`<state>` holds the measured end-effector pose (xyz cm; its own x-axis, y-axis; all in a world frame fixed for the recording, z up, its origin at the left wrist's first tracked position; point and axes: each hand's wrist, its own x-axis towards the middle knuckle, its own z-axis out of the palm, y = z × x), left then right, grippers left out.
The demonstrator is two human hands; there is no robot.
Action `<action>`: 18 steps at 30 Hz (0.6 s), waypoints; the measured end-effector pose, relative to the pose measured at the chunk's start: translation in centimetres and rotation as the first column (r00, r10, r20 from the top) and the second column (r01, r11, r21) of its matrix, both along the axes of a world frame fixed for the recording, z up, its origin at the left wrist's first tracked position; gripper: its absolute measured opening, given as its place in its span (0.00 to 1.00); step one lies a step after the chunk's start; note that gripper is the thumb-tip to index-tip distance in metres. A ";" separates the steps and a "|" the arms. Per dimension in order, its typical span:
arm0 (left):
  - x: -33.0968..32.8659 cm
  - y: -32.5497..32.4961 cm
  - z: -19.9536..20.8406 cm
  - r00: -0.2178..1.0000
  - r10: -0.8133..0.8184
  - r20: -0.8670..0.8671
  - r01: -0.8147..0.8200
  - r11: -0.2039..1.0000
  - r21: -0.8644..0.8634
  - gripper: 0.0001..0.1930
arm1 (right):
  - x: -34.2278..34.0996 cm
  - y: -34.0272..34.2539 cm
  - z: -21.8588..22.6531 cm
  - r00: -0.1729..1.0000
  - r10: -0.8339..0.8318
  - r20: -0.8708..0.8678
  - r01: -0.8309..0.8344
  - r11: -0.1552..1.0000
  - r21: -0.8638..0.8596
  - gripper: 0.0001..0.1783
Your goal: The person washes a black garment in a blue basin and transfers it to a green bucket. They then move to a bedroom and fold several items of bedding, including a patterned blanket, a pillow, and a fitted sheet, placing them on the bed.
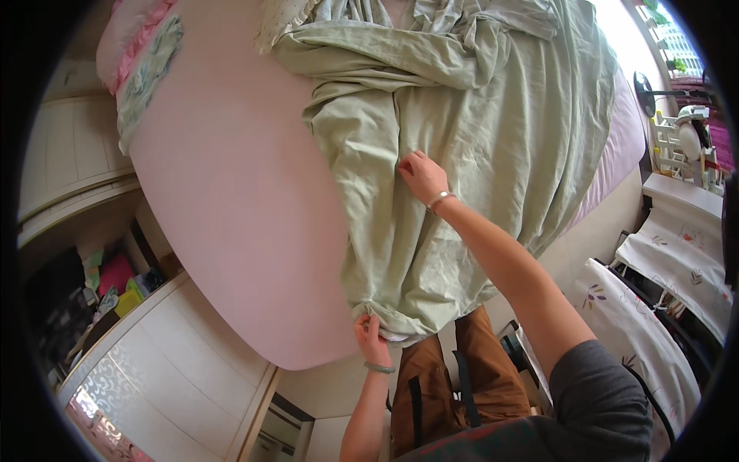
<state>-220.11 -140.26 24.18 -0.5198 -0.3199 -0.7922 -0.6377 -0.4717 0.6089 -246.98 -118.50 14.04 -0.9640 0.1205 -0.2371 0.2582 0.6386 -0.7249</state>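
Observation:
A pale green duvet cover [531, 146] lies rumpled over the right half of the bed, its near end hanging over the bed's near edge by my legs. My left hand [372, 340] is closed on its near left corner, thumb and fingers pinching the bunched cloth. Farther up, my right hand [423, 177] rests on the middle of the cover with its fingers curled in at a long crease, seemingly pinching the cloth; the fingertips are partly hidden. A thick fold of the same green cloth crosses the cover beyond that hand.
A pink fitted sheet [239, 200] covers the mattress. Pink and green bedding [146, 69] is heaped at the far left, and a dotted pillow [283, 19] lies at the far end. White cabinets [185, 354] flank the left; cloth-covered racks [639, 316] and a shelf stand right.

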 end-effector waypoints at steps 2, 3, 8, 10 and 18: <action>-1.0 0.7 0.8 0.999 0.034 -0.019 -0.034 0.999 0.002 0.16 | 3.5 2.0 1.6 0.994 -0.112 -0.003 0.109 0.974 -0.200 0.06; -1.2 0.9 1.3 0.999 0.046 -0.018 -0.047 0.998 -0.031 0.19 | 6.3 2.9 2.6 0.984 -0.176 0.035 0.179 0.942 -0.284 0.06; -0.7 1.8 3.0 0.972 0.212 0.106 -0.207 0.977 -0.060 0.27 | 26.8 8.6 5.3 0.912 -0.359 0.199 0.378 0.923 -0.069 0.06; 0.3 1.0 2.5 0.968 0.219 0.118 -0.224 0.974 0.027 0.30 | 35.2 10.8 3.2 0.872 -0.352 0.341 0.350 0.934 0.069 0.06; 1.6 0.1 6.7 0.946 -0.037 0.322 -0.136 0.857 0.498 0.25 | 34.6 17.4 -3.7 0.146 -0.812 0.565 0.988 0.090 -0.126 0.29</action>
<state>-218.47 -140.17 30.88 -0.2146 0.1528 -0.9647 -0.7187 -0.6935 0.0500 -212.37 -101.09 10.38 -0.0335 0.6571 -0.7530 0.6312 -0.5703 -0.5257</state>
